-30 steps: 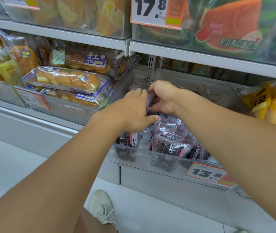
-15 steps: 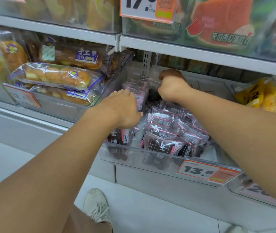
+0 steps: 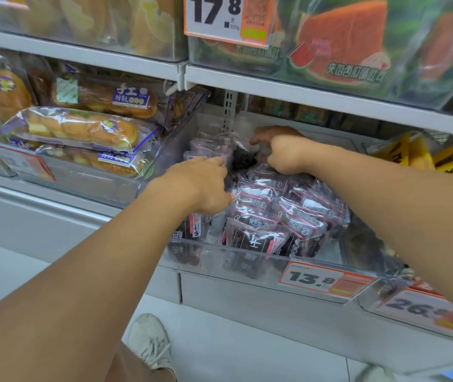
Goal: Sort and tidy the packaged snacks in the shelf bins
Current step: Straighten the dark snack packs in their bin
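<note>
A clear plastic bin (image 3: 247,261) on the middle shelf holds several dark snack packets with pink edging (image 3: 283,216). My left hand (image 3: 200,186) reaches into the bin's left side, fingers curled down onto the packets standing there. My right hand (image 3: 283,151) is deeper in, at the bin's back, fingers pinched on the clear top of a dark packet (image 3: 240,157) that stands upright between both hands. The fingertips of both hands are partly hidden by packets.
A neighbouring bin (image 3: 87,186) to the left holds bagged bread rolls (image 3: 79,130). Yellow packets (image 3: 423,158) sit in the bin to the right. Price tags 13.8 (image 3: 321,279) and 17.8 (image 3: 220,20) hang on bin fronts. The upper shelf edge (image 3: 302,92) overhangs. My shoe (image 3: 149,340) is below.
My right hand has moved from the bin's middle to its back, taking the upright packet with it. My left hand has stayed at the bin's left side, shifting slightly.
</note>
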